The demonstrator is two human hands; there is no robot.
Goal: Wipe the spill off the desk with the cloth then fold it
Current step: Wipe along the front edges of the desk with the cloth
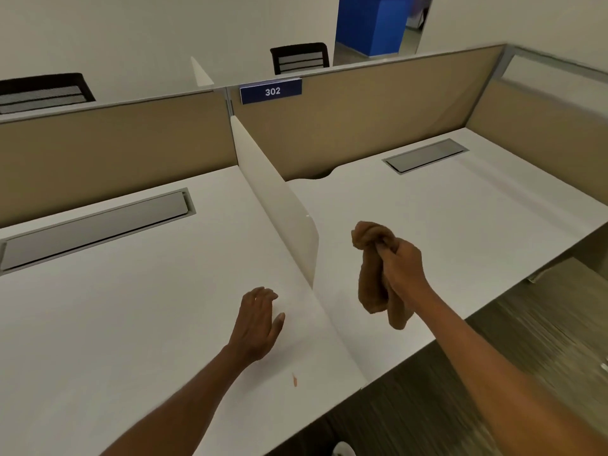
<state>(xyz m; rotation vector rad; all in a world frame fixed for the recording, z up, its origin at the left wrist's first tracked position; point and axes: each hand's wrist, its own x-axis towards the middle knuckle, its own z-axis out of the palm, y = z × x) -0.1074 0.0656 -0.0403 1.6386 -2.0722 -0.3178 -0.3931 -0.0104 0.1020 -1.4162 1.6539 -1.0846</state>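
A small orange-brown spill (pixel 294 379) marks the white desk (pixel 131 324) near its front edge, just below my left hand. My left hand (pixel 258 320) hovers over the desk with its fingers apart and holds nothing. A bunched brown cloth (pixel 373 284) hangs in the air over the neighbouring desk on the right, with my right hand (pixel 403 269) shut around its upper part. The cloth's loose ends dangle below my fist, clear of the desk surface.
A white divider panel (pixel 279 205) stands between the two desks. Tan partition walls (pixel 362 116) close off the back, with a blue sign reading 302 (pixel 270 91). Each desk has a grey cable tray lid (pixel 95 225). Black chairs (pixel 299 57) sit behind. Carpet floor (pixel 526 357) lies to the right.
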